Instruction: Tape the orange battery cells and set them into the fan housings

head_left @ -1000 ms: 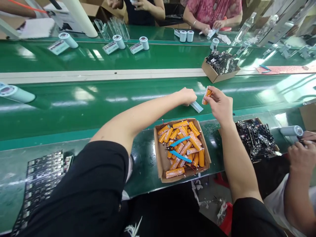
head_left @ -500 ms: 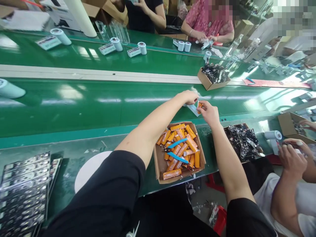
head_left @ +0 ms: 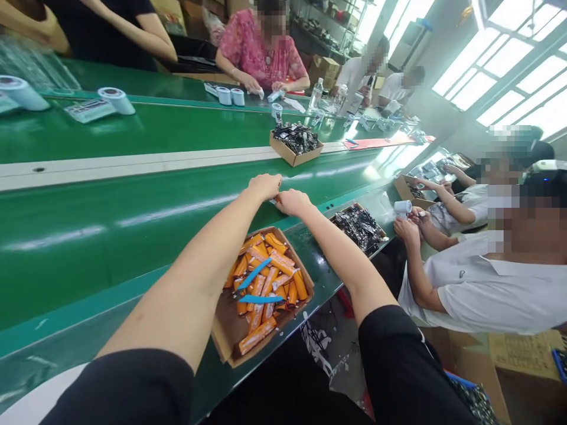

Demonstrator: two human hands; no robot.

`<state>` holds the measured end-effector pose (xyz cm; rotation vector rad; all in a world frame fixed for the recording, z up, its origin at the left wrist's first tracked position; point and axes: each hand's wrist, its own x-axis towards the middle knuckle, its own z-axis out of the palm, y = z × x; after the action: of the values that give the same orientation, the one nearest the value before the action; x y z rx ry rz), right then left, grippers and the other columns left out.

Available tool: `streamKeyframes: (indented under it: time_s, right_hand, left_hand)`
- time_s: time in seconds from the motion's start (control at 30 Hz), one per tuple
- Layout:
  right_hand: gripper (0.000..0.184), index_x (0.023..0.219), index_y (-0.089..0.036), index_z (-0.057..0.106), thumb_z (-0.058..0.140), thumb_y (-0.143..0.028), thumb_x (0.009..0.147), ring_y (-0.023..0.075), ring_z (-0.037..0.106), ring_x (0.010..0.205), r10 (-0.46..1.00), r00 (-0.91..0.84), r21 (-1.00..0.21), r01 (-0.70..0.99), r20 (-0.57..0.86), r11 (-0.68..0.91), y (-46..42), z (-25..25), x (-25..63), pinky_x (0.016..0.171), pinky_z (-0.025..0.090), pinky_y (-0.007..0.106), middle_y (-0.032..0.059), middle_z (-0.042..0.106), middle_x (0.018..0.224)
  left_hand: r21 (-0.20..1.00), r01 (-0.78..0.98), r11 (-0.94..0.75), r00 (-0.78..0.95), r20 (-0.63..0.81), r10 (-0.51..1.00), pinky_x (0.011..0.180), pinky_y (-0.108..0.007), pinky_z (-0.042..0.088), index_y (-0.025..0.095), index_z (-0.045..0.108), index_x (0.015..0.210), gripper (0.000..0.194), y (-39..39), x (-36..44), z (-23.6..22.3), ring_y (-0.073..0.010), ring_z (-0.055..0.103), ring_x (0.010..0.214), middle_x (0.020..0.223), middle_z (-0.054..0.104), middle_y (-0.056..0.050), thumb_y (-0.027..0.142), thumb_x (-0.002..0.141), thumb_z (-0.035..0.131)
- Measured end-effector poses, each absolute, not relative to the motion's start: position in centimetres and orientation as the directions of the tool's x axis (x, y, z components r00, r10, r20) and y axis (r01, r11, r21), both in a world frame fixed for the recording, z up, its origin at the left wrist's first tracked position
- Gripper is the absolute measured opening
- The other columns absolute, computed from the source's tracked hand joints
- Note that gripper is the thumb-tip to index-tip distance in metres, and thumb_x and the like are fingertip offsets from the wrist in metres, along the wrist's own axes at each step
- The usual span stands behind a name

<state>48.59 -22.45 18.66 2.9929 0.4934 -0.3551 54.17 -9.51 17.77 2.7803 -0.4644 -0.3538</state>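
My left hand (head_left: 264, 186) and my right hand (head_left: 293, 202) meet over the near side of the green belt, fingers closed. Between them shows a sliver of an orange battery pack (head_left: 278, 200), pinched by my right fingers. What my left fingers grip is hidden behind the hand. Below my forearms a cardboard box (head_left: 225, 339) holds several orange battery packs (head_left: 257, 335) with clear wrap. Cutting pliers with blue handles (head_left: 261, 299) lie open on top of them.
A box of black circuit boards (head_left: 358, 227) stands right of my right forearm, another (head_left: 296, 144) across the belt (head_left: 146, 236). White-blue cylindrical housings (head_left: 116, 100) lie on the far side. A co-worker in a white shirt (head_left: 478, 289) sits close at right, holding a similar housing (head_left: 403, 206).
My view has swung right and up, so the box and hands appear further left. My hands have drawn together, covering most of the orange pack and the pale blue piece seen earlier.
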Motion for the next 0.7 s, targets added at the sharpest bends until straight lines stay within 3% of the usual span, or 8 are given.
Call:
streamKeyframes:
  time_s: [0.17, 0.37, 0.53, 0.7]
  right_hand:
    - [0.037, 0.133, -0.016, 0.078, 0.055, -0.033, 0.11, 0.0369, 0.071, 0.129, 0.364, 0.905, 0.039, 0.381, -0.218, -0.924, -23.3, 19.5, 49.4, 0.108, 0.055, 0.044, 0.0211, 0.077, 0.135]
    - [0.035, 0.125, -0.018, 0.082, 0.051, -0.028, 0.111, 0.0346, 0.073, 0.126, 0.327, 0.934, 0.032, 0.335, -0.147, -0.942, -25.9, 20.6, 48.9, 0.107, 0.056, 0.042, 0.0162, 0.081, 0.127]
    - [0.026, 0.126, -0.017, 0.078, 0.065, -0.033, 0.11, 0.026, 0.075, 0.119, 0.307, 0.94, -0.005, 0.31, -0.149, -0.951, -24.3, 18.8, 48.4, 0.106, 0.059, 0.043, 0.0124, 0.081, 0.125]
    - [0.031, 0.125, -0.016, 0.073, 0.074, -0.041, 0.106, 0.0243, 0.075, 0.111, 0.247, 0.954, -0.047, 0.242, -0.173, -0.969, -23.5, 18.2, 49.5, 0.1, 0.065, 0.047, 0.0087, 0.076, 0.124]
  left_hand:
    - [0.294, -0.271, -0.917, 0.93, -0.165, -0.328, 0.096, -0.04, 0.054, 0.026, 0.068, 0.131, 0.039, -9.5, 54.7, 17.0, -0.0379, 0.071, 0.123, 0.134, 0.075, -0.019, 0.037, 0.095, 0.06]
    - [0.351, -0.256, -0.901, 0.93, -0.165, -0.328, 0.093, -0.035, 0.053, 0.03, 0.07, 0.126, 0.034, -9.8, 55.6, 16.6, -0.0325, 0.072, 0.117, 0.13, 0.078, -0.012, 0.038, 0.094, 0.063]
    - [0.405, -0.245, -0.881, 0.933, -0.148, -0.328, 0.09, -0.031, 0.053, 0.031, 0.075, 0.115, 0.025, -9.9, 56.0, 16.5, -0.0289, 0.073, 0.113, 0.125, 0.08, -0.007, 0.04, 0.093, 0.069]
    - [0.445, -0.278, -0.851, 0.931, -0.094, -0.353, 0.092, -0.034, 0.055, 0.025, 0.074, 0.122, 0.028, -10.8, 55.1, 17.5, -0.0286, 0.075, 0.11, 0.123, 0.081, -0.01, 0.03, 0.097, 0.062]
